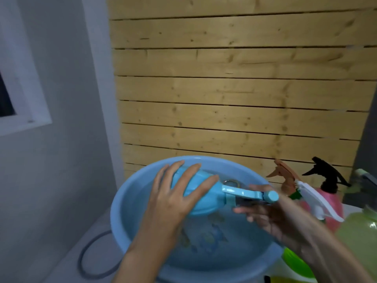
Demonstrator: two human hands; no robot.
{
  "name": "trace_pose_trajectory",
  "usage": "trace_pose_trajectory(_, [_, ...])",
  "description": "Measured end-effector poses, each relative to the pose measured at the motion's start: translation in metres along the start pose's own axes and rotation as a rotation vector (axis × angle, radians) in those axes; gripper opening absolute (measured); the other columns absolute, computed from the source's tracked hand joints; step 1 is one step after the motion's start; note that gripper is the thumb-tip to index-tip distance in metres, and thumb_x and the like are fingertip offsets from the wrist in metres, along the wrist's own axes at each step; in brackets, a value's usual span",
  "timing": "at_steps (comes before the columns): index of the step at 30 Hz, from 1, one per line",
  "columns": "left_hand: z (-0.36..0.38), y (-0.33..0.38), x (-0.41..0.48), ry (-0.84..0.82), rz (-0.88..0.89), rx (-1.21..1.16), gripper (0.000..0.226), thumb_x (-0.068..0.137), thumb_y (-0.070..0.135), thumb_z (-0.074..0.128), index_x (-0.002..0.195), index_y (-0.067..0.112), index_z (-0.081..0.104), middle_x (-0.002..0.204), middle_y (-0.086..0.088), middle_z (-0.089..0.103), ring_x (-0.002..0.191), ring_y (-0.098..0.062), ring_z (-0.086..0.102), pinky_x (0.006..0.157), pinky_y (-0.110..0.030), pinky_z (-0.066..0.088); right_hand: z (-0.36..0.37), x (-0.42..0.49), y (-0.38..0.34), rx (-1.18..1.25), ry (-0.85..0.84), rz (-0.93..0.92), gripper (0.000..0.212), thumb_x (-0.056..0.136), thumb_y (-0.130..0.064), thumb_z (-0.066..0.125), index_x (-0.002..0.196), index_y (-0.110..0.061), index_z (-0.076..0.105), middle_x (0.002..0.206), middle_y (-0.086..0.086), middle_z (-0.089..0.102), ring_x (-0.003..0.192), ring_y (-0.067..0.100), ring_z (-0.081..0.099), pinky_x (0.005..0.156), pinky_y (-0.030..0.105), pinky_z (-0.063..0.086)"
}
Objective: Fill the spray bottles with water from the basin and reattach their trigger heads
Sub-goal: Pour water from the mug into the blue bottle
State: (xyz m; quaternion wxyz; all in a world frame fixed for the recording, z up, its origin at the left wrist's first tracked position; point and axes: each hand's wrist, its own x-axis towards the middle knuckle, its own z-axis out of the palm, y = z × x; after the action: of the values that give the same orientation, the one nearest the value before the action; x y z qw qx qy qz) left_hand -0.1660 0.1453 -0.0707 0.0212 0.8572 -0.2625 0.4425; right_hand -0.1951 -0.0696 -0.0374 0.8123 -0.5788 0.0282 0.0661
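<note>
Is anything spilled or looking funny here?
Nothing looks spilled. The one odd thing: the blue bottle lies sideways over the basin, left hand resting on it, right hand gripping its head, while the pink bottle stands upright.

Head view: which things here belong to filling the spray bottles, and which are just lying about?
Job: basin, blue spray bottle, pink bottle, green bottle, brown trigger head.
Lying about: grey hose, window, wooden slat wall.
</note>
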Motion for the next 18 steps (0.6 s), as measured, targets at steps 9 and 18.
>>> trace_pose_trajectory(9, [0.002, -0.006, 0.003, -0.152, -0.129, -0.113, 0.089, 0.057, 0.008, 0.081, 0.135, 0.035, 0.045, 0.133, 0.001, 0.052, 0.117, -0.031, 0.049, 0.1, -0.039, 0.034, -0.012, 0.007, 0.005, -0.361, -0.038, -0.33, 0.064, 0.059, -0.003, 0.084, 0.116, -0.028, 0.067, 0.103, 0.006, 0.074, 0.089, 0.014, 0.069, 0.07, 0.017, 0.055])
trace_pose_trajectory(18, [-0.001, 0.0, 0.009, -0.161, -0.161, -0.03, 0.105, 0.046, -0.006, 0.081, 0.136, 0.034, 0.046, 0.135, 0.001, 0.05, 0.119, -0.031, 0.044, 0.101, -0.039, 0.028, -0.009, 0.008, 0.011, -0.464, 0.124, -0.567, 0.037, 0.091, -0.004, 0.055, 0.08, -0.029, 0.079, 0.121, -0.011, 0.06, 0.097, -0.001, 0.064, 0.074, 0.014, 0.052])
